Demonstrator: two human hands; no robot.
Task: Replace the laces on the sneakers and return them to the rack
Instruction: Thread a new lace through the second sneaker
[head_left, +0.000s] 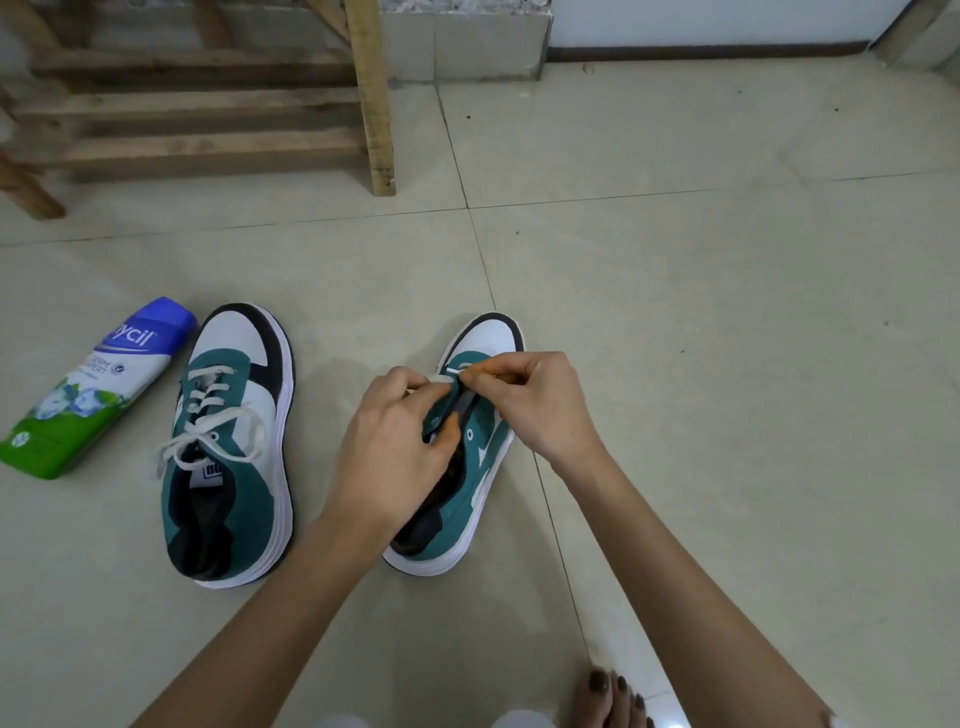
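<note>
Two green, white and black sneakers stand on the tiled floor. The left sneaker (231, 447) is laced with a white lace tied in a bow. The right sneaker (467, 467) has its eyelets mostly bare. My left hand (387, 452) grips the eyelet flap of the right sneaker near the toe. My right hand (530, 402) pinches a white lace (451, 371) at the front eyelets. Most of the lace is hidden by my fingers.
A wooden slatted rack (208, 104) stands at the back left against the wall. A blue, white and green powder bottle (93, 389) lies on the floor left of the laced sneaker. My bare foot (610, 699) shows at the bottom edge.
</note>
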